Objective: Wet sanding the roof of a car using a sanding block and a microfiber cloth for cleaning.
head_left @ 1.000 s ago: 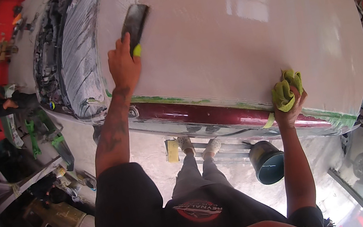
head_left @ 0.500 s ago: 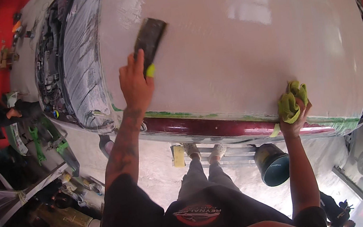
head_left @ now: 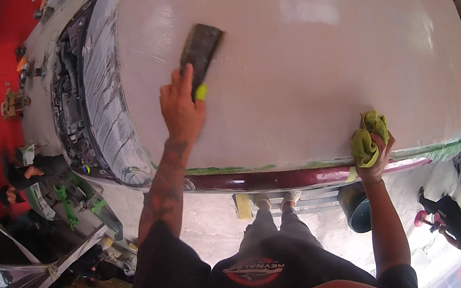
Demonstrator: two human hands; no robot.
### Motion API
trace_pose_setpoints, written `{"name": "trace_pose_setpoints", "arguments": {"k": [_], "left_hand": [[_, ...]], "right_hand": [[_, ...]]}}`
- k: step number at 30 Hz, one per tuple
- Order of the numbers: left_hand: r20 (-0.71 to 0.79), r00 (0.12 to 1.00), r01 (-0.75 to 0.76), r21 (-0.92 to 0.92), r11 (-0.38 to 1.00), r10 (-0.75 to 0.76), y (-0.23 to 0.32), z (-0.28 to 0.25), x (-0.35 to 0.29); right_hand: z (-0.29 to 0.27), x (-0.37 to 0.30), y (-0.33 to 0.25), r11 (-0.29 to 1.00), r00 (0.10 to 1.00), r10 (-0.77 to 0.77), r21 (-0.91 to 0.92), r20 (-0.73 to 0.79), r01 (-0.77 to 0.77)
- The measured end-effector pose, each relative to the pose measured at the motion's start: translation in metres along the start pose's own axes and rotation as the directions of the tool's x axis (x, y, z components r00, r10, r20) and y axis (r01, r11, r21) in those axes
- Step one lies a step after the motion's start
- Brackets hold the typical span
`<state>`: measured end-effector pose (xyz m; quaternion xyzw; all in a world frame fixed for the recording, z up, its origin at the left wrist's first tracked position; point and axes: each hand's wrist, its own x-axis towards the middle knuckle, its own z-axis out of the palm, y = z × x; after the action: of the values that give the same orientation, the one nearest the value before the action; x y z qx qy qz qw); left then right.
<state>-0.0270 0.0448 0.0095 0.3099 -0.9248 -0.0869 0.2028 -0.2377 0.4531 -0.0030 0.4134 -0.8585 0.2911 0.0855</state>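
Dark flat block (head_left: pixel 202 50), on the left part of the vehicle's pale panel (head_left: pixel 288 84), tilted with its far end to the right. Your left hand (head_left: pixel 180 103) grasps its near end. To the block's right, the panel's smooth surface spans the broad gap to your right hand (head_left: pixel 378 158), which clasps a bunched yellow-green cloth (head_left: pixel 369 141) at the near edge; beyond the block, the panel runs to the top of the view. Along your side, green tape (head_left: pixel 232 168) borders the panel above a maroon strip (head_left: pixel 249 180). Film-covered glass (head_left: pixel 108 97) bounds the left edge, with the engine bay (head_left: pixel 68 98) farther out. Below the strip, a dark bucket (head_left: pixel 356 208) stands near your right forearm; pale floor (head_left: pixel 214 224) extends left of your legs.
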Motion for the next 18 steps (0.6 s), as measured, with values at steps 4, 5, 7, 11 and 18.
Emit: {"name": "trace_pose_setpoints", "arguments": {"k": [4,5,7,11,18], "left_hand": [[0.026,0.986,-0.167,-0.012,0.986,0.168,-0.020,-0.006,0.020],[-0.004,0.998,-0.065,0.013,0.998,0.065,-0.043,-0.006,0.044],[-0.036,0.996,0.092,0.134,0.987,-0.088,-0.082,-0.010,0.101],[-0.078,0.970,0.243,0.257,0.936,-0.230,-0.098,0.013,0.155],[0.040,0.997,-0.072,0.135,0.988,0.067,0.049,0.017,0.072]], "right_hand": [[0.000,-0.001,-0.004,1.000,0.999,-0.021,-0.021,-0.035,0.020],[0.004,-0.002,-0.007,0.999,0.999,-0.042,-0.036,-0.033,0.040],[0.005,0.000,-0.017,0.998,0.997,-0.057,-0.026,-0.046,0.055],[0.004,0.005,-0.021,1.000,0.996,-0.013,0.018,-0.088,0.015],[-0.007,0.024,-0.022,0.996,0.998,0.043,0.074,-0.039,-0.040]]}}
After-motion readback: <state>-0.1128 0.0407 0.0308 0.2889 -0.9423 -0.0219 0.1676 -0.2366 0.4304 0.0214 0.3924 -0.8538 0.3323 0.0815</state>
